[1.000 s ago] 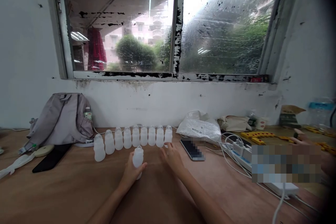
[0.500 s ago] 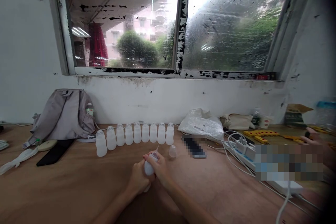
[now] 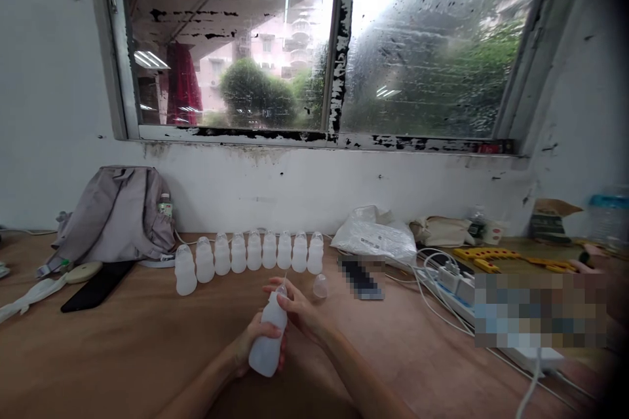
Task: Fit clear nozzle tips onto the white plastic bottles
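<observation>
A frosted white bottle (image 3: 268, 344) is held tilted over the brown table, its top pointing up and to the right. My left hand (image 3: 251, 340) is wrapped round the bottle's body. Around the neck and the clear tip, my right hand (image 3: 293, 306) has its thumb and fingers closed. A thin pale spike rises from the tip. Behind my hands stands a row of several white bottles (image 3: 238, 255) with clear domed caps. One loose clear cap (image 3: 320, 286) sits on the table to the right of my right hand.
On the left are a grey backpack (image 3: 115, 219) and a black flat object (image 3: 97, 288). To the right lie a plastic bag (image 3: 376, 236), a blurred-out phone (image 3: 362, 279), white cables and a power strip (image 3: 528, 347). Part of another person's hand shows at the far right.
The bottle has tipped so that its whole body shows. My left hand has shifted down round the body, and my right hand's grip on the neck has loosened.
</observation>
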{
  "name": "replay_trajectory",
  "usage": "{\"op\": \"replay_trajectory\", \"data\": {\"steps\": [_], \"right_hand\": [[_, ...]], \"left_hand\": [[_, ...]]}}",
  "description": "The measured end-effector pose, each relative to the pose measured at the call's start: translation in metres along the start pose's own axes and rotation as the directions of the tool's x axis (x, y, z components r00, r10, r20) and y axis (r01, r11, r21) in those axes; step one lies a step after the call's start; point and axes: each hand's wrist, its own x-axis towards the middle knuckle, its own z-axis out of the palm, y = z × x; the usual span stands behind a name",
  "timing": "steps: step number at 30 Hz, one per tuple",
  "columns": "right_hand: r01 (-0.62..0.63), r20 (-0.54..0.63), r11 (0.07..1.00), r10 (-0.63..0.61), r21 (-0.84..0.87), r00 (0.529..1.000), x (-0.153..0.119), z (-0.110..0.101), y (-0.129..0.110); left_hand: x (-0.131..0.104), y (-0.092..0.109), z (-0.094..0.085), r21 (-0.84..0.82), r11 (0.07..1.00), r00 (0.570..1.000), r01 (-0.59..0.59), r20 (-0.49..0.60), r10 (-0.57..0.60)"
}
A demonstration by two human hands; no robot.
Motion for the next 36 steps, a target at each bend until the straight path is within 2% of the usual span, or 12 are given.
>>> {"op": "replay_trajectory", "data": {"steps": [4, 7, 9, 11, 13, 19, 24, 27, 32, 36], "right_hand": [[-0.003, -0.006, 1.0, 0.003, -0.016, 1.0, 0.002, -0.009, 0.01], [0.067, -0.129, 0.993, -0.079, -0.1, 0.988, 0.004, -0.018, 0.014], [0.07, -0.232, 0.986, -0.104, -0.149, 0.967, 0.006, -0.024, 0.014], [0.06, -0.285, 0.987, -0.101, -0.149, 0.953, 0.007, -0.026, 0.013], [0.074, -0.293, 0.987, -0.114, -0.143, 0.949, 0.008, -0.023, 0.01], [0.06, -0.225, 0.967, -0.117, -0.248, 0.967, 0.008, -0.012, 0.013], [0.01, -0.193, 0.955, -0.07, -0.297, 0.979, 0.008, -0.024, 0.019], [0.002, -0.23, 0.941, -0.084, -0.338, 0.97, 0.009, -0.034, 0.02], [-0.011, -0.331, 0.972, -0.069, -0.235, 0.941, 0.009, -0.034, 0.017], [0.03, -0.307, 0.984, -0.084, -0.178, 0.948, 0.007, -0.023, 0.012]], "left_hand": [[0.002, 0.0, -0.009, 0.007, 0.999, 0.999, -0.048, 0.007, 0.048], [-0.001, 0.006, -0.015, 0.003, 0.998, 0.996, -0.06, 0.062, 0.06], [-0.001, 0.009, -0.018, 0.025, 0.999, 0.995, -0.047, 0.093, 0.044], [0.0, 0.01, -0.019, 0.059, 0.997, 0.997, -0.04, 0.066, 0.036], [0.001, 0.009, -0.02, 0.093, 0.995, 0.999, -0.031, 0.025, 0.029], [0.004, 0.006, -0.018, 0.166, 0.986, 1.0, 0.004, 0.012, -0.006], [0.004, 0.008, -0.022, 0.157, 0.985, 0.997, 0.068, -0.042, -0.062], [0.004, 0.011, -0.027, 0.117, 0.991, 0.997, 0.064, -0.056, -0.058], [0.004, 0.013, -0.03, 0.167, 0.984, 0.997, 0.066, -0.059, -0.057], [0.002, 0.012, -0.026, 0.261, 0.96, 0.994, 0.1, 0.004, -0.105]]}}
